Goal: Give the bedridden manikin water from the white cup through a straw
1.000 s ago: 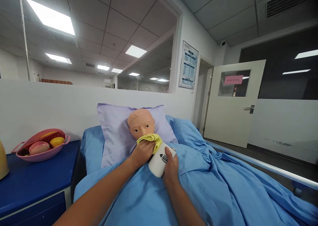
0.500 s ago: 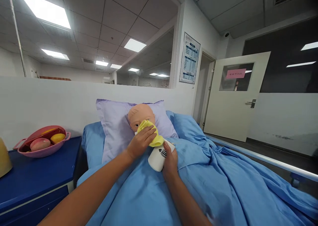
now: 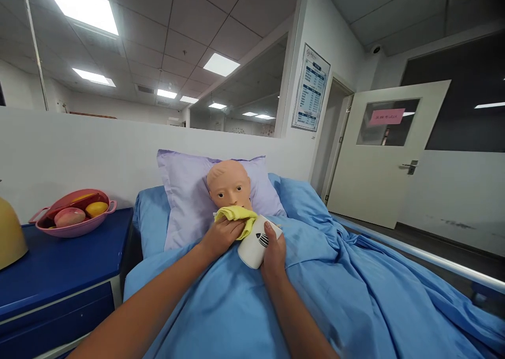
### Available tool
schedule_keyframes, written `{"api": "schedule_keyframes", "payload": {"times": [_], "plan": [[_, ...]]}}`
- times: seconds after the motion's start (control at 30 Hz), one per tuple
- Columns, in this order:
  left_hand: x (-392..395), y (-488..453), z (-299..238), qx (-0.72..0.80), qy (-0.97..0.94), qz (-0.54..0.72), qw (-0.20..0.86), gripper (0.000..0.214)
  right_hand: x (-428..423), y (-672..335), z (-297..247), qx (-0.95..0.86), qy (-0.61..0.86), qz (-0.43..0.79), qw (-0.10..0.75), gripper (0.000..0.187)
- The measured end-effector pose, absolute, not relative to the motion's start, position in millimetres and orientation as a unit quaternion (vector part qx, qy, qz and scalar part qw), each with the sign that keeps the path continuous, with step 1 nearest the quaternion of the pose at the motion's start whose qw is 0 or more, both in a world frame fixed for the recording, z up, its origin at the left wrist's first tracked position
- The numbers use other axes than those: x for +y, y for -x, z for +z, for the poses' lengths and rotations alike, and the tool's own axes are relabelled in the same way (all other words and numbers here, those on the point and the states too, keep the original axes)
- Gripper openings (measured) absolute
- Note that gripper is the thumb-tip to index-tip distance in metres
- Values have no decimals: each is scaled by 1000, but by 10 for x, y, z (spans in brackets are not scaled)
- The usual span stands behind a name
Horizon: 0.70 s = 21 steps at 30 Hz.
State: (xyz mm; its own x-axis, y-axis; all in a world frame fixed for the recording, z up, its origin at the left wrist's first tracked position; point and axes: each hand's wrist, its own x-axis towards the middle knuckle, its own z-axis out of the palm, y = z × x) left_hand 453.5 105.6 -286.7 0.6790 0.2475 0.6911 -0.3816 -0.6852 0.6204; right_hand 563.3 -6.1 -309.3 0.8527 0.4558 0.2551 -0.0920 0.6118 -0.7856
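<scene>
One cloth (image 3: 243, 215), left hand (image 3: 221, 238) — cup (image 3: 251, 249), right hand (image 3: 275, 251) — wide blanket (image 3: 335, 290), then rail (image 3: 434, 259).

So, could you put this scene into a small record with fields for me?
Left grip: yellow cloth, in front of the chin of a mannequin
Right grip: white cup, tilted
Pillow: lilac, behind the mannequin's head
Bed cover: blue, rumpled
Cabinet: blue, bearing a pink bowl of fruit
Door: open, with a pink sign

Nursing training room | 1 manikin (image 3: 229, 177) | bed (image 3: 151, 211) | side rail (image 3: 426, 253) | wall chart (image 3: 311, 89)
</scene>
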Motion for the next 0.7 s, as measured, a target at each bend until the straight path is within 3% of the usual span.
{"api": "schedule_keyframes", "payload": {"times": [0.27,0.33,0.53,0.7], "plan": [[955,-4380,-2716,-55,-827,430,358,22,-28,-5641,-3128,-217,413,158,870,53],[896,-4436,-2547,-81,-838,459,285,25,-25,-5636,-3124,-233,410,143,870,50],[944,-4712,-2392,-143,-855,493,-74,28,-35,-5629,-3106,-240,412,100,874,42],[1119,-4702,-2683,-117,-858,479,-141,26,-61,-5579,-3061,-217,392,151,881,43]]}}
